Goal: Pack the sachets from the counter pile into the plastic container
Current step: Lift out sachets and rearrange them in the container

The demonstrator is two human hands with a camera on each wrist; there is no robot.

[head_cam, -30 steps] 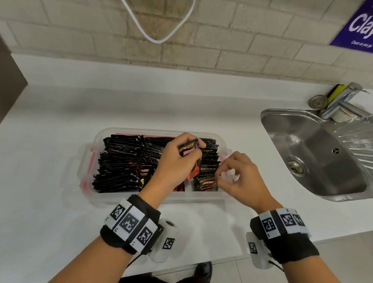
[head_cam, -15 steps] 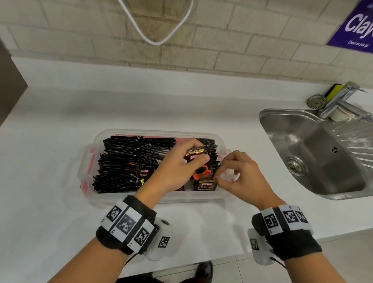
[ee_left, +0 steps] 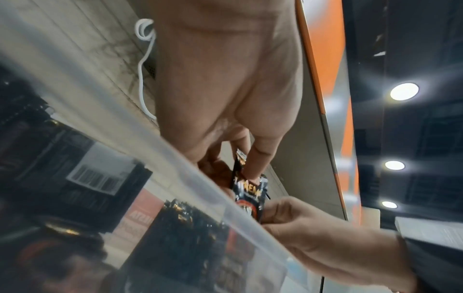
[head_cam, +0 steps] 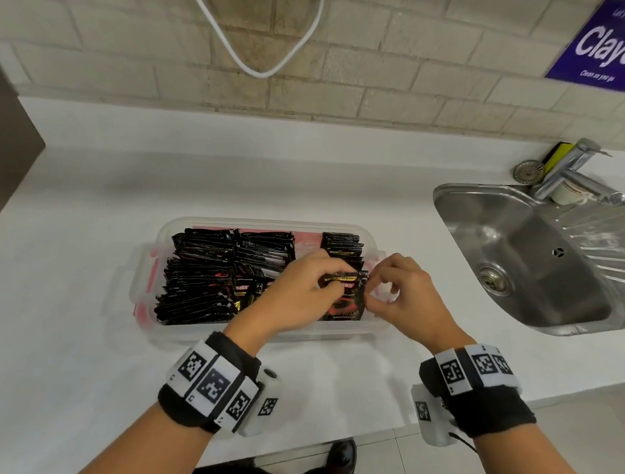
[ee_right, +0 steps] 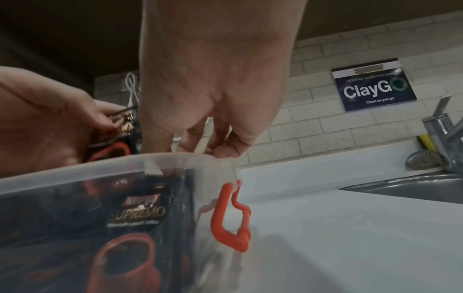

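A clear plastic container point(head_cam: 267, 222) sits mid-counter, with rows of black sachets point(head_cam: 202, 265) standing in it. My left hand point(head_cam: 310, 285) grips one black sachet point(head_cam: 343, 277) by its top edge and holds it upright over the container's right end, in front of a stack of sachets point(head_cam: 342, 245). My right hand point(head_cam: 381, 292) hovers at the right rim with fingers curled, thumb and forefinger pinching that sachet's right edge. In the left wrist view the sachet point(ee_left: 249, 190) hangs from my fingers point(ee_left: 260, 156), the other hand point(ee_left: 288, 214) touching its lower end. No pile on the counter shows.
A steel sink point(head_cam: 528, 263) with a tap point(head_cam: 573, 172) lies to the right. A red clip point(ee_right: 225, 218) hangs on the container's right end. A brick wall with a white cable point(head_cam: 257, 69) runs behind. The counter's front edge is just below my wrists.
My left hand has brought the sachet down and rightward to the container's right end. My right hand has closed in to meet its edge.
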